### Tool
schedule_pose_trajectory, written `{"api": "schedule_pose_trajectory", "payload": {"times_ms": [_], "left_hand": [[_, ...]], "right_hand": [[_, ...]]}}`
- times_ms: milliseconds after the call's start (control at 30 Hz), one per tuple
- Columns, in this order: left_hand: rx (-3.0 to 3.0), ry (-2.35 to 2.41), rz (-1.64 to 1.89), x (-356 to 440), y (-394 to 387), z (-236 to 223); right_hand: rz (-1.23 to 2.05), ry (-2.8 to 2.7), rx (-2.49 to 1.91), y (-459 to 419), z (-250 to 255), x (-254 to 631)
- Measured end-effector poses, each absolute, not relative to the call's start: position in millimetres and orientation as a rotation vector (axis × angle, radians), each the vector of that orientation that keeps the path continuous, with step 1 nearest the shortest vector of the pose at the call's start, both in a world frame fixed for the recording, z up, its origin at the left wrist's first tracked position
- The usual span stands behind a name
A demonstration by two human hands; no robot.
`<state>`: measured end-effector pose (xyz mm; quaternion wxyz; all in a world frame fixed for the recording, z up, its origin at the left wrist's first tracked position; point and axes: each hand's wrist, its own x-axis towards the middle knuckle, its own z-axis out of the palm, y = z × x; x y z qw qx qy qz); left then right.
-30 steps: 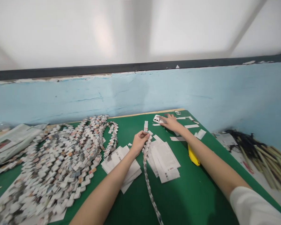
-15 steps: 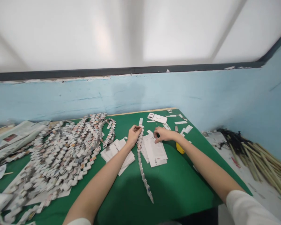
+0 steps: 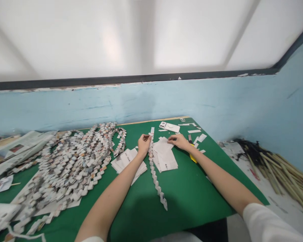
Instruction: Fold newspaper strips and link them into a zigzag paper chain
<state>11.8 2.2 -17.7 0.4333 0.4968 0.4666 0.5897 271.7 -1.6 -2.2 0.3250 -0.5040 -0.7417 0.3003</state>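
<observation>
My left hand (image 3: 143, 145) is closed, pinching the upper end of a folded-paper chain (image 3: 154, 176). The chain runs in zigzag links down the green table towards me, and a short paper strip (image 3: 152, 130) sticks out beyond my fingers. To the right, my right hand (image 3: 179, 141) pinches the edge of a thin white paper sheet (image 3: 163, 145) on top of the paper stack (image 3: 169, 163). The sheet looks tilted up from the pile. A second pile of paper pieces (image 3: 126, 159) lies partly under my left forearm.
A large heap of finished paper chain (image 3: 73, 168) covers the table's left side. A white phone (image 3: 169, 127), paper scraps (image 3: 202, 137) and a yellow cutter (image 3: 193, 158) lie behind or beside my right hand. Bamboo sticks (image 3: 288, 178) rest on the floor at right.
My right hand has moved slightly right and taken the edge of the top sheet, which has shifted on the stack. My left hand stays on the chain; the view has turned slightly.
</observation>
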Motion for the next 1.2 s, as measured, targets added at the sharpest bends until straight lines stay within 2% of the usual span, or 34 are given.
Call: {"api": "schedule_pose_trajectory", "payload": {"times_ms": [200,333,400,567,667,933,1200], "left_hand": [[1.267,1.291,1.522,10.2,1.7,-19.2],[1.382,1.531,1.609,8.0,-1.6,-16.2],[1.485,1.501,1.663,8.2,-5.2,-12.8],[1.412,0.979,1.340,14.9,-13.1,-7.5],[1.419,0.836,1.223,17.8,-13.2,-7.3],[1.430,0.890,1.237,10.0,-3.6,-11.9],[1.539,0.965,1.064,10.4,-18.1,-2.4]], "right_hand": [[0.689,-1.814,-1.357,0.1,-4.3,271.2],[0.743,-1.601,-1.360,0.0,-6.0,269.1],[0.764,-1.505,-1.318,-1.2,-7.1,265.6],[0.802,-1.438,-1.285,-6.5,-10.0,252.4],[0.830,-1.456,-1.257,-8.6,-10.6,248.0],[0.829,-1.449,-1.069,-13.0,-1.4,249.5],[0.817,-1.604,-1.026,-23.1,7.9,249.8]]}}
